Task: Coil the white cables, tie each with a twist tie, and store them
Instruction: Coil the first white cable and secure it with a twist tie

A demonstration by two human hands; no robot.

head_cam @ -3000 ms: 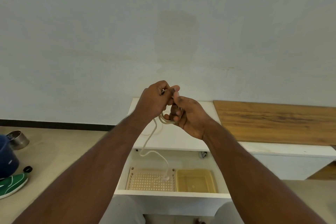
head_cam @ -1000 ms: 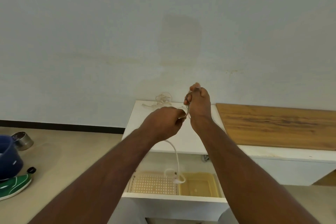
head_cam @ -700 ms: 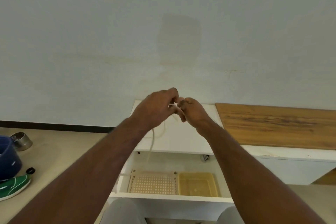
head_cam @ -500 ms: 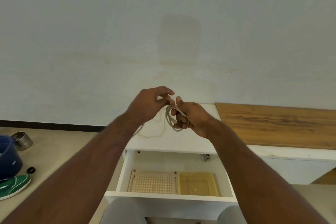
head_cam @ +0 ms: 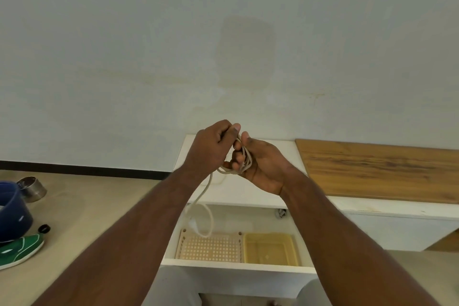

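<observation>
Both hands are raised over the white cabinet top (head_cam: 238,191). My right hand (head_cam: 263,164) holds several loops of the white cable (head_cam: 244,163) around its curled fingers, palm toward me. My left hand (head_cam: 211,148) pinches the cable strand beside the coil. From under the left hand the loose end of the cable (head_cam: 201,208) hangs down, loops once and ends in a white plug over the open drawer (head_cam: 236,262). No twist tie is visible.
The drawer holds a perforated beige tray (head_cam: 210,247) on the left and a yellow tray (head_cam: 270,248) on the right. A wooden board (head_cam: 377,169) lies on the cabinet to the right. On the floor at left are a blue bucket (head_cam: 12,213), a metal tin (head_cam: 32,185) and a green shoe (head_cam: 19,251).
The hands came back together and the coil on my right hand has gained loops. The hanging end is shorter and now dangles over the drawer's left side.
</observation>
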